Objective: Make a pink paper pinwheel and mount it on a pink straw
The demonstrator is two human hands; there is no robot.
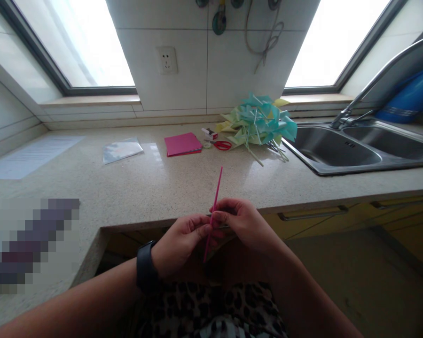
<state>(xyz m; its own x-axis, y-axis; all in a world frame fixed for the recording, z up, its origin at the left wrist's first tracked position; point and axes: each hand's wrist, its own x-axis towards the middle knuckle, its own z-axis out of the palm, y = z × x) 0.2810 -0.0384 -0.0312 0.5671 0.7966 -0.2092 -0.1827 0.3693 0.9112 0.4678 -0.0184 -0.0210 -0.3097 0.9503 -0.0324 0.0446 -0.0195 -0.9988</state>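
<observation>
Both my hands meet just in front of the counter's edge. My left hand (179, 240), with a dark band on its wrist, pinches the lower part of a thin pink stick (216, 191) that points up and slightly right. My right hand (242, 220) is closed around the same stick and a folded reddish piece beneath it, which is mostly hidden by the fingers. Farther back on the counter lies a stack of pink paper (182, 143), and a heap of teal and yellow paper pinwheels on sticks (259, 122) sits next to the sink.
Red-handled scissors (221, 145) and a small glue stick (209, 133) lie between the pink paper and the pinwheels. A clear plastic sleeve (121, 149) and a white sheet (31, 156) rest at the left. A steel double sink (359, 148) with a tap fills the right.
</observation>
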